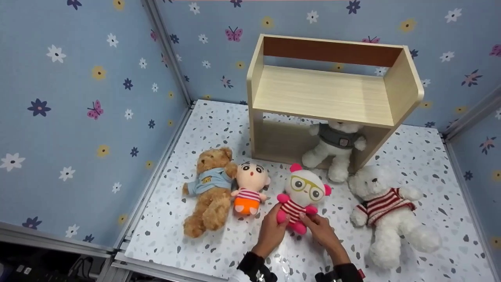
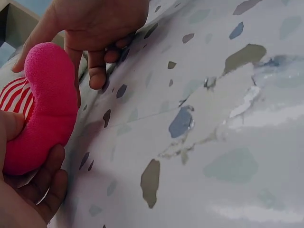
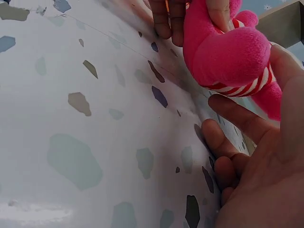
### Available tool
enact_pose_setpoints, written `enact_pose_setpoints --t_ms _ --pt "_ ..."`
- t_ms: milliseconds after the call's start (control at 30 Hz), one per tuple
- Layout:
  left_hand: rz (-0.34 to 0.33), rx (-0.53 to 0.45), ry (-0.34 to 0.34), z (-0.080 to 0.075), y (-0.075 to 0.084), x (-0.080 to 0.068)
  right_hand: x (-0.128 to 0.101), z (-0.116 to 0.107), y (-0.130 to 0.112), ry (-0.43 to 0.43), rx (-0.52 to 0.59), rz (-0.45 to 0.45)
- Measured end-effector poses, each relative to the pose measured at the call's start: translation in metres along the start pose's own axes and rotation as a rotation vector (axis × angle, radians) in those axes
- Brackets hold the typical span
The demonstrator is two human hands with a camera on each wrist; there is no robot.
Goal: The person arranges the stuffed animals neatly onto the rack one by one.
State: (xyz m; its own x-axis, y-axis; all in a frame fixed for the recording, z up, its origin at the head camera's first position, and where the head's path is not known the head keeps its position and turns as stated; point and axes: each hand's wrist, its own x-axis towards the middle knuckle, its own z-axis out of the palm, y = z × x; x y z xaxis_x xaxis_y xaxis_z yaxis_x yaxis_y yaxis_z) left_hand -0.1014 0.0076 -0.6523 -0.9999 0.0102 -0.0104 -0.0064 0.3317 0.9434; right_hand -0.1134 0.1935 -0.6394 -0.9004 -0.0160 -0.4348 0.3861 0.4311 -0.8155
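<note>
A pale wooden open shelf unit (image 1: 332, 94) stands at the back of the speckled white floor (image 1: 219, 243), sheltering a white bear in a grey top (image 1: 334, 147). In front lie a brown teddy in a blue shirt (image 1: 211, 188), a small big-eyed doll in orange shorts (image 1: 250, 188) just beside it, and, well apart to the other side, a white bear in a red-striped jumper (image 1: 387, 215). Blue flowered wallpaper (image 1: 78, 117) lines the walls.

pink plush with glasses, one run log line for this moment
hands: left hand and right hand both grip pink plush | plush: lying on speckled table | nearby: wooden shelf
</note>
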Motion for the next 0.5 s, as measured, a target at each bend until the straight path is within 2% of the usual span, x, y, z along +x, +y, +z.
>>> enact_pose_setpoints --t_ms 233,500 --pt "-0.023 -0.051 -0.065 0.007 0.007 -0.003 -0.002 0.0 -0.001 0.017 0.041 0.021" --pt "-0.018 -0.077 -0.072 0.006 0.012 -0.004 -0.003 -0.001 0.0 0.033 0.116 0.055"
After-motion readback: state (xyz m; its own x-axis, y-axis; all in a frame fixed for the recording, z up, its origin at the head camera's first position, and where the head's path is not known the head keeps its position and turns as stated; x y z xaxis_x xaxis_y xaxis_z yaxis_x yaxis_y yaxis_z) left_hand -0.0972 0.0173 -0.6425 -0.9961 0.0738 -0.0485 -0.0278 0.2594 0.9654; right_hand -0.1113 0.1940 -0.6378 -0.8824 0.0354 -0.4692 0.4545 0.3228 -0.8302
